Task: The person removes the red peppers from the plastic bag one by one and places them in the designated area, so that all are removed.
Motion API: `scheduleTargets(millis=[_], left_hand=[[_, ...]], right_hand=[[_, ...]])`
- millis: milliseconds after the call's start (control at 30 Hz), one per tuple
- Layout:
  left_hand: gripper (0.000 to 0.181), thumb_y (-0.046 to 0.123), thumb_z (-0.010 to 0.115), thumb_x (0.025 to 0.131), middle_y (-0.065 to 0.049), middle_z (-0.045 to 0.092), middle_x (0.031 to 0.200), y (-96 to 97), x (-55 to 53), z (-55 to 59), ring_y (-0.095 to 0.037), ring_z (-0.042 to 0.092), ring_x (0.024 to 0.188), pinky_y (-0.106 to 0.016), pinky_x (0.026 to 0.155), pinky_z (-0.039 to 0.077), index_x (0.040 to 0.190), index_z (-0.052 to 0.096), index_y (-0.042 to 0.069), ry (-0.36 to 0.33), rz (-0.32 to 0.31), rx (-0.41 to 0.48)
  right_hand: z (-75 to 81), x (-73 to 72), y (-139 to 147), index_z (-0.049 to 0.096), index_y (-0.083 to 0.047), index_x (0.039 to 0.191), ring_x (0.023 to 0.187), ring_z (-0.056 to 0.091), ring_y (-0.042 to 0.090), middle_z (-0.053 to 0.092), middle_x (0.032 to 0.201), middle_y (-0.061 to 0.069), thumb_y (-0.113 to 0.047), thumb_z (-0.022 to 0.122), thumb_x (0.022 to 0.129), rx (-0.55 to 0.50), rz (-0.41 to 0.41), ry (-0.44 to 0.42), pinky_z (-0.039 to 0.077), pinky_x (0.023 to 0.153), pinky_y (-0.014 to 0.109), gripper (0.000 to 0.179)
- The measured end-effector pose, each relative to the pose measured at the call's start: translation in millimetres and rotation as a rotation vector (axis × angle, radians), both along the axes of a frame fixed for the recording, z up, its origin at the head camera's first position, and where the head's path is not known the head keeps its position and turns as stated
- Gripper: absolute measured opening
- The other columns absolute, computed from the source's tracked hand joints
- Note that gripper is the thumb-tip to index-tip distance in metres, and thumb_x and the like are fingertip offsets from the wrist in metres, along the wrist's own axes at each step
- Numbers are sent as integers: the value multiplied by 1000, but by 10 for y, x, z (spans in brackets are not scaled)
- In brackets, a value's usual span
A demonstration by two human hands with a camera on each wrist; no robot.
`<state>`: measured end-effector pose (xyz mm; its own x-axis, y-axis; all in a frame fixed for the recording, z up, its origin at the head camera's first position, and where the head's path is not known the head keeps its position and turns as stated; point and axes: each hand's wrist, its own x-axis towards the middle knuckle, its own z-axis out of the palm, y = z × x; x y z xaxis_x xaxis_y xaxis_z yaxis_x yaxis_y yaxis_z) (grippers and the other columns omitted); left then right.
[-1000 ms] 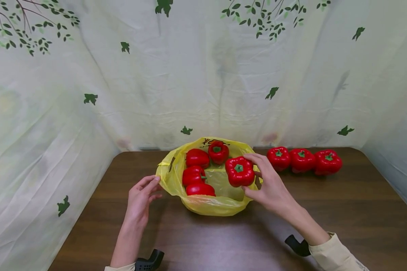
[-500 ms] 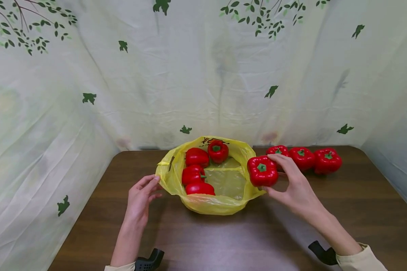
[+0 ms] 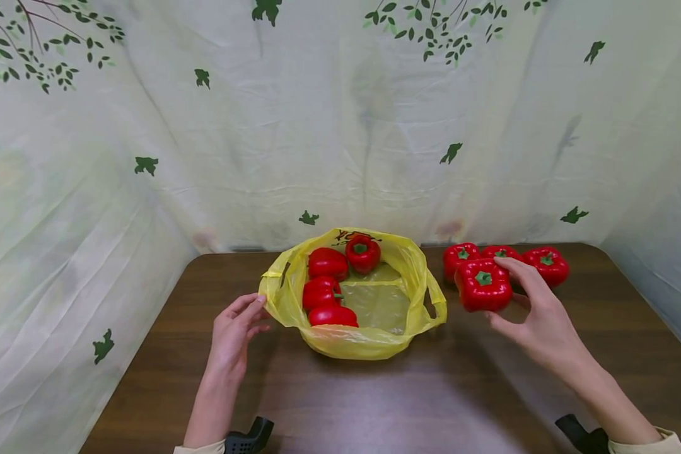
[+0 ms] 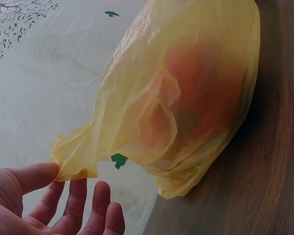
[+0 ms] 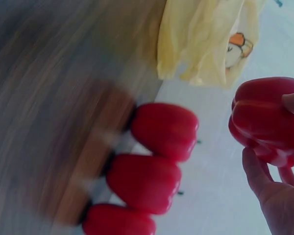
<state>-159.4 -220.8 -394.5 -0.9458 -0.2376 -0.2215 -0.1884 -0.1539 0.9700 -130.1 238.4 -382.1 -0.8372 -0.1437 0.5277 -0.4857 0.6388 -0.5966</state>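
Observation:
A yellow plastic bag (image 3: 363,345) stands with its mouth spread wide, and several red bell peppers (image 3: 327,263) lie inside along its left and back. My left hand (image 3: 235,334) pinches the bag's left edge between thumb and fingers; in the left wrist view that bag corner (image 4: 73,161) is held at the fingertips. My right hand (image 3: 545,321) grips a red bell pepper (image 3: 483,285) by its side, off the table and to the right of the bag. Behind it stand three red bell peppers (image 3: 547,265) in a row, the middle one partly covered by the held pepper.
The brown wooden table (image 3: 374,403) carries the bag and peppers. A pale curtain (image 3: 318,126) with leaf prints hangs right behind its back edge. A black device (image 3: 250,435) shows at the left wrist and another black device (image 3: 581,435) at the right.
My right hand has carried its bell pepper from over the bag's right side out to the right, in front of the row. The bag's right edge is uncovered now. My left hand has stayed put.

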Motion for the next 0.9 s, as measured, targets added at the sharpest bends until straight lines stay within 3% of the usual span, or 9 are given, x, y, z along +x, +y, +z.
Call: scheduleTargets(millis=[200,533,600,667,800,900], left_hand=[[22,30,71,92,1,69,95,0,2,7,-19,66,88,-32,81,54,103,68,11,-10,-4,-5],[22,31,71,92,2,69,95,-6,-10,0,-18,65,89,-32,82,53,104,68,12,-27,-3,-10],[22,31,71,92,3,69,95,-6,-13,-4,-18,65,89,-32,82,53,103,69,12,-25,-2,-11],[22,31,71,92,2,69,95,-5,-14,-8,-18,65,89,-32,82,53,103,69,12,-24,-2,-12],[23,32,71,92,1,68,97,-3,-13,-12,-19,65,90,-34,85,53,104,68,12,-26,0,-28],[23,33,70,92,1,68,98,-1,-16,-14,-19,64,91,-35,86,53,104,68,13,-30,1,-34]], right_hand=[[3,65,230,41,-14,147,113,47,-1,47,137,4,13,85,64,-32,-47,-23,40,83,3,98],[-16,146,643,37,-11,149,109,43,-9,44,134,8,13,85,65,-44,-141,-93,39,80,1,99],[-11,161,723,35,-11,150,107,42,-9,44,133,13,10,85,67,-31,-172,-117,38,79,0,99],[0,175,809,33,-10,150,108,45,1,42,134,19,7,86,68,-13,-199,-140,38,76,-1,99],[17,192,974,32,-10,151,102,44,-2,43,135,24,1,87,70,37,-273,-176,35,72,-3,99],[24,191,1081,30,-7,151,110,49,13,42,135,29,0,87,71,67,-309,-205,32,70,-4,98]])
